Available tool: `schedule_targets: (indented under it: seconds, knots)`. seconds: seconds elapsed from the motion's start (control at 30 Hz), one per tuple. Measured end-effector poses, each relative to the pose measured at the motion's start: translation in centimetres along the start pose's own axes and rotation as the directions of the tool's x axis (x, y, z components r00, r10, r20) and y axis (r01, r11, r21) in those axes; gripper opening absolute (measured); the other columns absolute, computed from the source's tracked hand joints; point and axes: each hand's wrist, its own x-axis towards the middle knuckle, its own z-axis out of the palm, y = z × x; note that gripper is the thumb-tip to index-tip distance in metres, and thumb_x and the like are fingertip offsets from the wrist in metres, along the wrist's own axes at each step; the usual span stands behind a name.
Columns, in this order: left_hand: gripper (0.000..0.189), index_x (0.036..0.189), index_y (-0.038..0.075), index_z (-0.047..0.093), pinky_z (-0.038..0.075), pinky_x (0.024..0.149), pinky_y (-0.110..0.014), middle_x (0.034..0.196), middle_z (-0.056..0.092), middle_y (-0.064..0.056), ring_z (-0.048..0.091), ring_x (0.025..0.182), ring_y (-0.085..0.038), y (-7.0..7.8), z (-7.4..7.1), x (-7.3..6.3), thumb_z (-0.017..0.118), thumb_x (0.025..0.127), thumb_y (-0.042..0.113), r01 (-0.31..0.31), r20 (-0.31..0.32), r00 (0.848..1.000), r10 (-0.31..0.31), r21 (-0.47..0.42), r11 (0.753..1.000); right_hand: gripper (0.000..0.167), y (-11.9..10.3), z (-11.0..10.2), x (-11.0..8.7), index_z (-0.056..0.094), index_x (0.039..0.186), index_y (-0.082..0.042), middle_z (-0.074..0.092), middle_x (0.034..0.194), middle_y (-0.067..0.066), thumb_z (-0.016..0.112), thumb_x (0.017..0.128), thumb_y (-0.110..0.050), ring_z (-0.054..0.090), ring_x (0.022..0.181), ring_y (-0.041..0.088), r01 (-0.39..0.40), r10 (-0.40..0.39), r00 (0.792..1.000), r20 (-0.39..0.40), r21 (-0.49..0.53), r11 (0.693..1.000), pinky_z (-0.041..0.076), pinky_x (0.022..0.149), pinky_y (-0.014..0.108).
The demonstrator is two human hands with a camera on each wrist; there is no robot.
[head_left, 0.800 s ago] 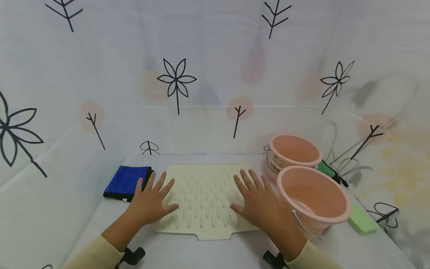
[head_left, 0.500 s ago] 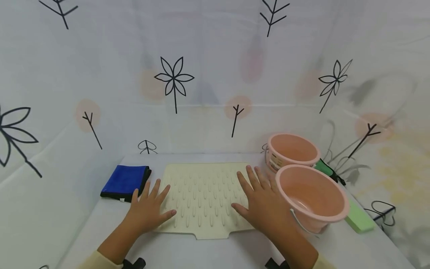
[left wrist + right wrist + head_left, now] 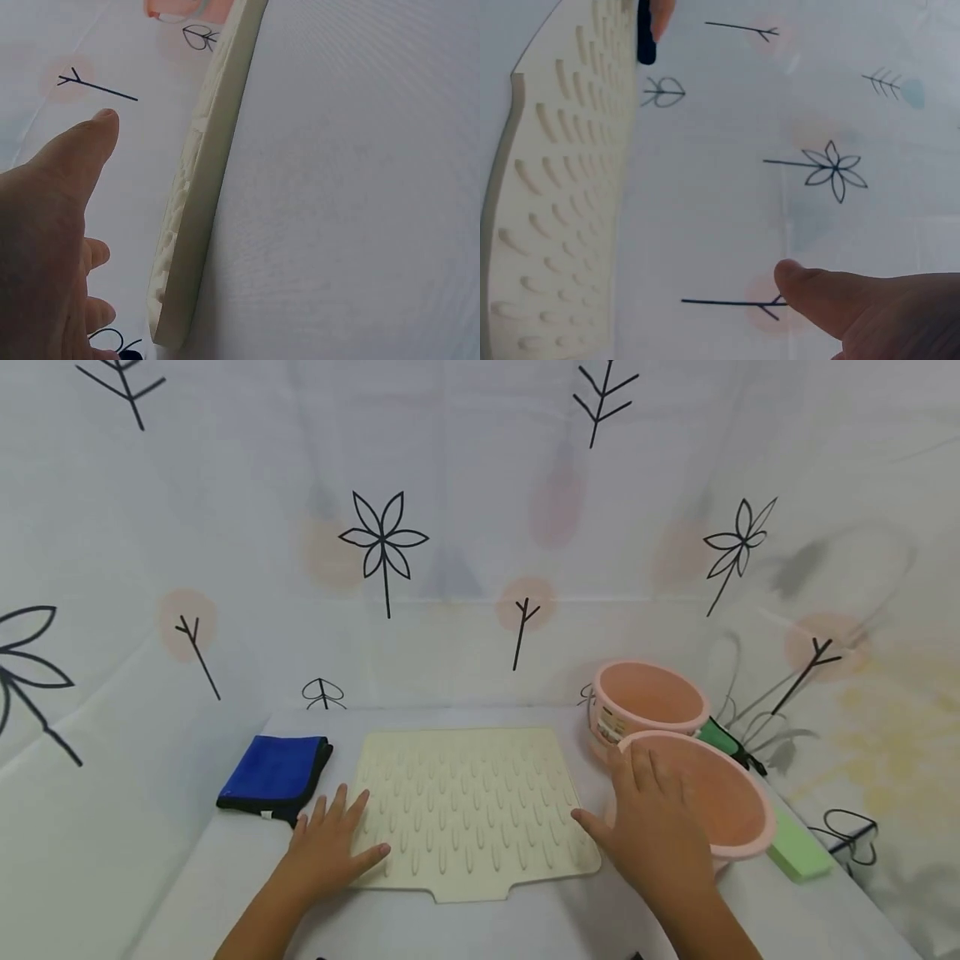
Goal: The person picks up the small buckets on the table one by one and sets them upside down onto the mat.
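My left hand point(image 3: 324, 852) hovers with spread fingers over the near left corner of a cream mat point(image 3: 465, 814) covered in raised oval ridges. In the left wrist view its thumb point(image 3: 97, 135) stands apart from the mat's side edge point(image 3: 201, 202). My right hand point(image 3: 660, 835), fingers extended, overlaps the front pink bucket point(image 3: 731, 793) in the head view, fingertips at its rim. The thumb point(image 3: 810, 292) points toward the mat in the right wrist view. Neither hand holds anything. A blue cloth with black edging point(image 3: 276, 770) lies just beyond the left fingertips.
A second pink bucket point(image 3: 651, 693) stands behind the front one. Right of them lie a light green block point(image 3: 801, 847) and a green item with black trim point(image 3: 720, 737). A white sheet with plant drawings point(image 3: 442, 460) hangs behind the white table point(image 3: 465, 935).
My right hand has moved right, off the mat and in front of the nearer bucket. The left hand has drawn slightly back toward me. The head view has shifted a little.
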Motion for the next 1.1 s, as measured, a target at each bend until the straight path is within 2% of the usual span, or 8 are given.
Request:
schedule_targets:
  seconds: [0.17, 0.3, 0.4, 0.5, 0.57, 0.7, 0.93, 1.1]
  knots:
    - [0.110, 0.165, 0.013, 0.032, 0.011, 0.113, -0.085, 0.170, 0.019, -0.031, 0.018, 0.151, -0.063, -0.4, -0.1, -0.5, 0.060, 0.085, 0.083, 0.026, 0.049, 0.999, -0.022, -0.081, 0.996, 0.106, 0.6, 0.1, -0.2, 0.033, 0.158, 0.003, 0.041, 0.158, 0.032, 0.077, 0.086, -0.060, 0.036, 0.145, 0.051, -0.067, 0.067, 0.996, 0.056, -0.006, 0.998, 0.025, 0.118, 0.070]
    - [0.111, 0.165, 0.011, 0.032, 0.011, 0.112, -0.086, 0.168, 0.021, -0.033, 0.018, 0.150, -0.066, -0.8, -0.2, -1.0, 0.061, 0.084, 0.082, 0.031, 0.068, 0.997, -0.024, -0.109, 0.994, 0.102, 1.2, 0.9, -0.1, 0.039, 0.154, 0.005, 0.052, 0.147, 0.031, 0.078, 0.086, -0.061, 0.055, 0.125, 0.048, -0.133, 0.135, 0.982, 0.133, -0.022, 0.991, 0.045, 0.102, 0.065]
    - [0.115, 0.164, 0.008, 0.034, 0.011, 0.113, -0.085, 0.168, 0.024, -0.032, 0.015, 0.149, -0.067, -1.1, 0.0, -1.3, 0.064, 0.082, 0.083, 0.008, 0.041, 0.999, -0.004, -0.101, 0.995, 0.091, 1.5, 1.1, 0.1, 0.047, 0.142, 0.006, 0.068, 0.105, 0.021, 0.077, 0.087, -0.060, 0.063, 0.086, 0.036, -0.184, 0.194, 0.961, 0.197, -0.066, 0.981, 0.054, 0.071, 0.050]
    - [0.117, 0.162, 0.005, 0.036, 0.016, 0.112, -0.085, 0.166, 0.027, -0.033, 0.017, 0.149, -0.068, -1.2, -0.1, -1.6, 0.069, 0.080, 0.081, -0.024, 0.016, 1.000, 0.025, -0.101, 0.995, 0.067, 1.6, 1.1, 0.2, 0.057, 0.118, 0.002, 0.057, 0.068, 0.007, 0.075, 0.089, -0.056, 0.052, 0.060, 0.025, -0.214, 0.234, 0.943, 0.234, -0.109, 0.971, 0.043, 0.052, 0.038]
    - [0.118, 0.161, 0.003, 0.036, 0.018, 0.112, -0.084, 0.166, 0.027, -0.034, 0.018, 0.149, -0.066, -1.2, -0.1, -1.7, 0.072, 0.078, 0.079, -0.028, 0.025, 0.999, 0.031, -0.118, 0.993, 0.051, 1.5, 1.1, 0.2, 0.060, 0.100, -0.003, 0.050, 0.057, 0.004, 0.074, 0.091, -0.051, 0.049, 0.053, 0.023, -0.215, 0.238, 0.945, 0.226, -0.121, 0.969, 0.038, 0.047, 0.035]
    - [0.122, 0.162, 0.003, 0.035, 0.017, 0.114, -0.083, 0.166, 0.026, -0.034, 0.020, 0.151, -0.063, -1.5, 0.3, -1.9, 0.075, 0.074, 0.079, -0.019, 0.068, 0.997, 0.029, -0.140, 0.990, 0.040, 1.6, 1.2, 0.2, 0.056, 0.074, -0.012, 0.047, 0.050, 0.002, 0.073, 0.092, -0.042, 0.046, 0.046, 0.021, -0.198, 0.215, 0.958, 0.191, -0.106, 0.974, 0.034, 0.044, 0.033]
    - [0.132, 0.163, 0.004, 0.033, 0.015, 0.116, -0.081, 0.168, 0.026, -0.031, 0.019, 0.153, -0.060, -2.4, 1.2, -1.9, 0.079, 0.066, 0.081, -0.058, 0.080, 0.994, 0.069, -0.132, 0.990, 0.032, 1.5, 1.1, 0.3, 0.060, 0.079, -0.011, 0.049, 0.052, 0.003, 0.069, 0.098, -0.035, 0.047, 0.048, 0.022, -0.249, 0.266, 0.939, 0.217, -0.103, 0.963, 0.035, 0.045, 0.034]
    - [0.134, 0.163, 0.002, 0.030, 0.012, 0.118, -0.079, 0.170, 0.025, -0.026, 0.016, 0.155, -0.057, -2.6, 1.1, -1.6, 0.081, 0.065, 0.079, -0.043, 0.092, 0.994, 0.056, -0.137, 0.990, 0.033, 1.4, 1.2, 0.3, 0.060, 0.080, -0.011, 0.049, 0.053, 0.002, 0.070, 0.098, -0.037, 0.046, 0.048, 0.022, -0.253, 0.274, 0.937, 0.215, -0.123, 0.960, 0.034, 0.045, 0.033]
